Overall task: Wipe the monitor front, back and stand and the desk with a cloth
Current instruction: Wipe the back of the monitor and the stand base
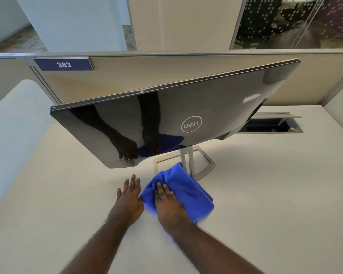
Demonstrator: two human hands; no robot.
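A glossy dark monitor (216, 99) stands on the pale desk (275, 194) with its back, bearing a round logo, turned toward me. Its grey stand (205, 167) has an open square foot resting on the desk. A bunched blue cloth (188, 192) lies on the desk just in front of the stand's foot, touching it. My right hand (167, 204) presses flat on the cloth's left part. My left hand (130, 196) lies flat on the desk right beside the cloth, fingers spread, holding nothing. Both hands are mirrored in the monitor's back.
A beige partition (166, 76) with a blue number plate (63, 64) runs behind the desk. A cable hatch (269, 125) with a raised lid is open in the desk at the back right. A white curved divider (14, 119) bounds the left side.
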